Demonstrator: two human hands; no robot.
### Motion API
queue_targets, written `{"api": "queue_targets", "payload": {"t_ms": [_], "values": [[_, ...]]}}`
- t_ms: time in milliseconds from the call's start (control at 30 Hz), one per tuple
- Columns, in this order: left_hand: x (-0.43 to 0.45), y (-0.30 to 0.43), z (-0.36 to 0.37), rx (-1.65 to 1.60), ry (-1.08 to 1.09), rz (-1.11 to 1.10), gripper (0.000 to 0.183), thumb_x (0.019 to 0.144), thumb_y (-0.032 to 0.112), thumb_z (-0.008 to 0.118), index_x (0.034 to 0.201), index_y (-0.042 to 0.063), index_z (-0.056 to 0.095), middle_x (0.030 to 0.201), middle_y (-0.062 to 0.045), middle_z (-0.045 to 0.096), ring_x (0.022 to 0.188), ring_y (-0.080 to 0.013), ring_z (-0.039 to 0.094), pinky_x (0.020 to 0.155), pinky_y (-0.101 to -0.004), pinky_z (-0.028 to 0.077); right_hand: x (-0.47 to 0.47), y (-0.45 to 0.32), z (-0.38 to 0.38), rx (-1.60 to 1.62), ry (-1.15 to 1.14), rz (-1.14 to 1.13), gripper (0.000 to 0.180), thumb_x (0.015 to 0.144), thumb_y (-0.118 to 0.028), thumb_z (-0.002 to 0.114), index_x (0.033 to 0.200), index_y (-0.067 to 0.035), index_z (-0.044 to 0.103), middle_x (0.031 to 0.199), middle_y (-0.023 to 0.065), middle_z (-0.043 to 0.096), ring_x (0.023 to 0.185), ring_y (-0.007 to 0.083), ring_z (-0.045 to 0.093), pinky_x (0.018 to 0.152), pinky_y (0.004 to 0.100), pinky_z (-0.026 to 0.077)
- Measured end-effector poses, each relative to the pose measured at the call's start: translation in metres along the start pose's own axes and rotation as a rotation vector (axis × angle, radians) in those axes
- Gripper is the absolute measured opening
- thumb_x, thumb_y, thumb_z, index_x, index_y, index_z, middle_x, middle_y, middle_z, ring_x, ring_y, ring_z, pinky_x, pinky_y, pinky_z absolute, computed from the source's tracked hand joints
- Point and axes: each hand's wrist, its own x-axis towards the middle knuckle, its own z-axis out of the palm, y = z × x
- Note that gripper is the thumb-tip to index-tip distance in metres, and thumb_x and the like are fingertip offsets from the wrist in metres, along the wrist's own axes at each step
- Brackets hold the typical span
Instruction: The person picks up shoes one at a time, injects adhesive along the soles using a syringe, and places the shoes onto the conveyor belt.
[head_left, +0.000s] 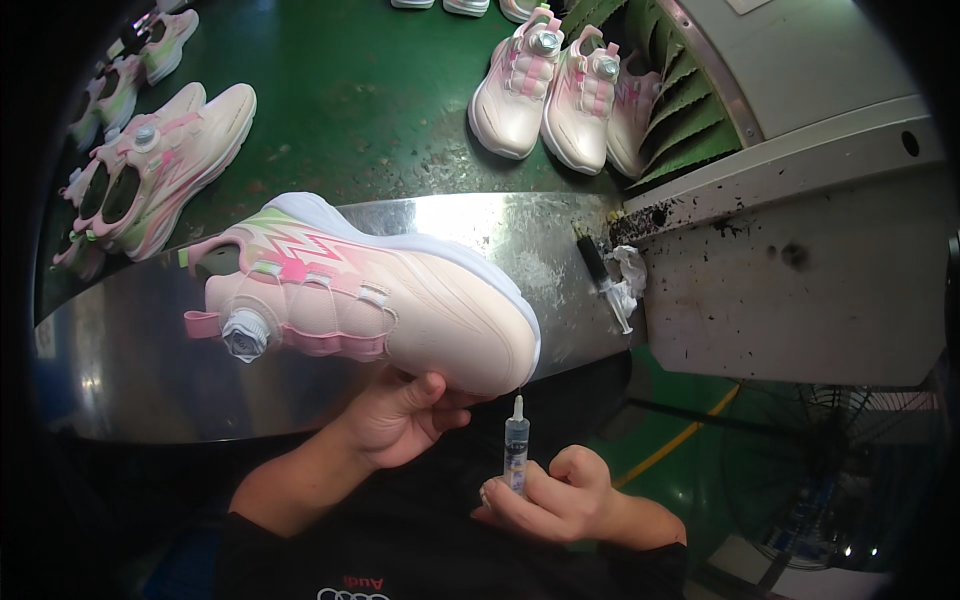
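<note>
My left hand (409, 416) grips a cream and pink sneaker (450, 315) from beneath, near its forefoot. The shoe is held tilted above the metal ledge, its toe to the right and its white sole edge facing away from me. A white lacing dial (246, 335) sits on its tongue beside a pink pull loop (201, 324). In my right hand (559, 491) is a clear plastic syringe (516, 450) with a thin needle pointing up. The needle tip is at the toe's lower edge, by the sole seam; whether it touches cannot be made out.
Beyond the metal ledge (97, 367) runs a green conveyor belt (360, 97). Sneakers stand on it at left (169, 165) and right (517, 90). A dark-filled syringe (596, 266) and crumpled white paper (631, 274) lie by the machine housing (795, 292) with green strip curtains (697, 112).
</note>
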Motion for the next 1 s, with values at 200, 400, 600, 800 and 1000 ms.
{"api": "queue_targets", "payload": {"t_ms": [200,400,600,800,1000], "values": [[0.001,-0.001,0.001,0.015,0.003,0.005,0.040,0.088,0.021,0.062,0.122,0.005,0.050,0.114,-0.014,0.061,0.107,-0.0240,0.061,0.078,-0.0295,0.057,-0.003,0.002,0.003,-0.005,-0.006,-0.012,0.031,0.070,-0.026,0.076,0.096,-0.014,0.064,0.065,-0.0052,0.050,0.048,0.0078,0.033,0.046,0.0226,0.025],[-0.001,-0.002,-0.005,0.047,0.011,0.005,0.043,0.089,0.024,0.060,0.126,0.005,0.048,0.116,-0.016,0.060,0.111,-0.0284,0.058,0.079,-0.0284,0.056,-0.002,0.002,0.002,-0.019,-0.009,-0.016,0.033,0.068,-0.029,0.077,0.095,-0.014,0.064,0.064,-0.0081,0.052,0.049,0.0060,0.035,0.049,0.0231,0.024],[-0.002,-0.002,-0.001,0.065,0.033,0.004,0.043,0.089,0.024,0.060,0.126,0.006,0.047,0.117,-0.016,0.060,0.111,-0.0283,0.058,0.078,-0.0278,0.056,-0.005,0.002,0.005,-0.007,-0.009,-0.009,0.034,0.067,-0.028,0.078,0.095,-0.014,0.064,0.064,-0.0077,0.052,0.049,0.0069,0.034,0.049,0.0231,0.024],[0.006,-0.006,0.002,0.058,0.037,0.024,0.043,0.089,0.024,0.060,0.126,0.006,0.047,0.118,-0.016,0.058,0.111,-0.0289,0.058,0.078,-0.0279,0.057,-0.005,0.009,0.001,0.043,0.021,-0.017,0.025,0.072,-0.020,0.074,0.094,-0.011,0.065,0.063,-0.0027,0.042,0.048,0.0111,0.032,0.043,0.0226,0.027],[0.001,-0.002,-0.010,0.029,0.055,0.019,0.039,0.089,0.020,0.061,0.124,0.006,0.049,0.118,-0.015,0.059,0.110,-0.0296,0.058,0.080,-0.0301,0.056,-0.005,0.004,0.001,0.057,0.029,-0.030,0.031,0.067,-0.027,0.077,0.093,-0.015,0.065,0.067,-0.0049,0.046,0.052,0.0116,0.035,0.047,0.0238,0.027]]}}
